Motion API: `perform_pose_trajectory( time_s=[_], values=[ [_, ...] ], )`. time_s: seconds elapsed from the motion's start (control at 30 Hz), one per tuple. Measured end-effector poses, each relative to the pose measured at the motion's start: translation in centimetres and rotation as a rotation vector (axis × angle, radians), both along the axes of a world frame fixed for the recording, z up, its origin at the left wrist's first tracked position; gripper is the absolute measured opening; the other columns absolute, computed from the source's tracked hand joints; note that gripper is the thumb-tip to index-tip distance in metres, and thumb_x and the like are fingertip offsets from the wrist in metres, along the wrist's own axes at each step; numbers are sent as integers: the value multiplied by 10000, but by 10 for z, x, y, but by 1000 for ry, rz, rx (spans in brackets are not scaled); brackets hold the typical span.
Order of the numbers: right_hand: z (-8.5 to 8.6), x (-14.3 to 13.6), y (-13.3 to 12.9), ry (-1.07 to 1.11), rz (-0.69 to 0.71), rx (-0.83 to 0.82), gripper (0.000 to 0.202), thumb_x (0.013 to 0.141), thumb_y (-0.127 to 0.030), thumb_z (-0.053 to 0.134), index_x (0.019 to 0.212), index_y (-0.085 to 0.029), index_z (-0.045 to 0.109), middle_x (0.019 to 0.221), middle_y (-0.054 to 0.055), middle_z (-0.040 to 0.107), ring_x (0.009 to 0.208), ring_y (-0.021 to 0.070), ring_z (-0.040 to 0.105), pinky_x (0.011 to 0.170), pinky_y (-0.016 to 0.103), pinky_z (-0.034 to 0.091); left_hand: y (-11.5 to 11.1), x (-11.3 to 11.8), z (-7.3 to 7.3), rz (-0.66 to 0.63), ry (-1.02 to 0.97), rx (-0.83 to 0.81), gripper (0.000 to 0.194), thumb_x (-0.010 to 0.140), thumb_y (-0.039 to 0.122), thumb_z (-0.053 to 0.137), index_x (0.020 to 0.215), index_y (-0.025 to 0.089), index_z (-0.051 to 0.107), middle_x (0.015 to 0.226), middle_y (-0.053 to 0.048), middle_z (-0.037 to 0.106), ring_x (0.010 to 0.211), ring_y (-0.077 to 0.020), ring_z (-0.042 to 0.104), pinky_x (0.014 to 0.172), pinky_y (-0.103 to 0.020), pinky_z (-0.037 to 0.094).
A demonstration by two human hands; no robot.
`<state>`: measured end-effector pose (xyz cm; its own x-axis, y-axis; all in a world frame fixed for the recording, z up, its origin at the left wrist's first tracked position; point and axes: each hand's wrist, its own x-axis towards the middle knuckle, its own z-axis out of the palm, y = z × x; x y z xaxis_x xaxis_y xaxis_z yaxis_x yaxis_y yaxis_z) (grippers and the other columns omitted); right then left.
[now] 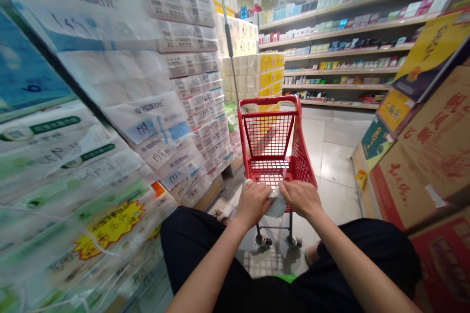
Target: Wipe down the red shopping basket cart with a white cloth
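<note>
We observe stacked paper packs (196, 66) along the left side, stocked shelves (341, 54) at the far end and cardboard boxes (418, 176) along the right side. We locate the red shopping cart (303, 156) upright on the tiled floor (332, 164), between packs and boxes. At its near edge, we note the left hand (255, 201) and right hand (301, 198) close together, fingers curled, both gripping a white cloth (278, 207), which hangs partly between them.
</note>
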<state>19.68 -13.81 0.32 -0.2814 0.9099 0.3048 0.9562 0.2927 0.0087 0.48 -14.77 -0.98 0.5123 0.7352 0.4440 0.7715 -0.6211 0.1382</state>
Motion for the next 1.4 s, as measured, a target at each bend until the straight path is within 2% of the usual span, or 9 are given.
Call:
perform_pose_trajectory(
  time_s=[0.2,0.5,0.67,0.73,0.87,1.03,1.17,1.23,1.4],
  values=[
    [-1,7,5,-15,-20,-21,501,997,-441,237,848,-228,665,823,39,723,762,165,648,607,274,293,1,11,-1,-6,34,34,129,933,329,513,956,221,581,892,-24,608,891,-214,544,874,-390,389],
    [3,12,6,26,26,-57,537,998,-485,203,870,-240,664,832,35,719,794,162,649,616,269,306,3,-13,4,-163,40,28,278,942,187,470,1211,234,524,1142,-37,622,1102,-189,542,1076,-387,326],
    [7,11,5,103,197,-45,574,890,-701,343,1186,-265,573,1026,47,713,879,195,655,665,269,368,7,-14,5,-73,67,5,145,944,316,502,1007,224,595,962,-40,659,932,-204,590,927,-382,398],
    [6,11,6,103,234,-53,596,849,-741,387,1141,-260,585,1000,49,715,865,202,656,652,266,369,10,-10,5,-47,78,-5,181,931,379,526,923,213,599,894,-39,663,862,-206,594,862,-375,395],
    [1,11,8,103,281,-65,487,895,-674,390,929,-252,631,885,32,714,831,172,650,639,252,358,13,-8,5,-84,39,-23,189,947,376,504,978,217,601,921,-35,669,881,-193,594,855,-354,361],
    [0,17,11,149,303,-78,432,993,-510,292,931,-245,627,870,17,707,816,147,639,654,248,377,13,-16,10,-126,13,-24,289,969,438,441,900,213,609,890,-29,660,849,-169,577,874,-331,333],
    [14,44,19,144,333,4,410,1007,-428,282,976,-240,645,993,34,702,959,170,614,865,320,414,17,-23,10,-122,-21,-22,362,943,511,465,791,204,580,802,0,640,788,-150,554,905,-329,314],
    [18,60,24,110,394,49,386,997,-428,317,980,-242,655,1075,37,684,1120,197,561,1043,406,327,21,-28,8,-111,-24,-14,381,953,505,446,763,197,565,767,4,624,765,-145,537,907,-331,311],
    [-2,72,30,99,450,89,332,949,-490,415,970,-226,615,1135,60,635,1343,231,386,1160,470,215,33,-45,7,-157,6,-8,357,986,432,388,802,201,588,780,-5,615,791,-148,526,914,-329,315]
  ],
)
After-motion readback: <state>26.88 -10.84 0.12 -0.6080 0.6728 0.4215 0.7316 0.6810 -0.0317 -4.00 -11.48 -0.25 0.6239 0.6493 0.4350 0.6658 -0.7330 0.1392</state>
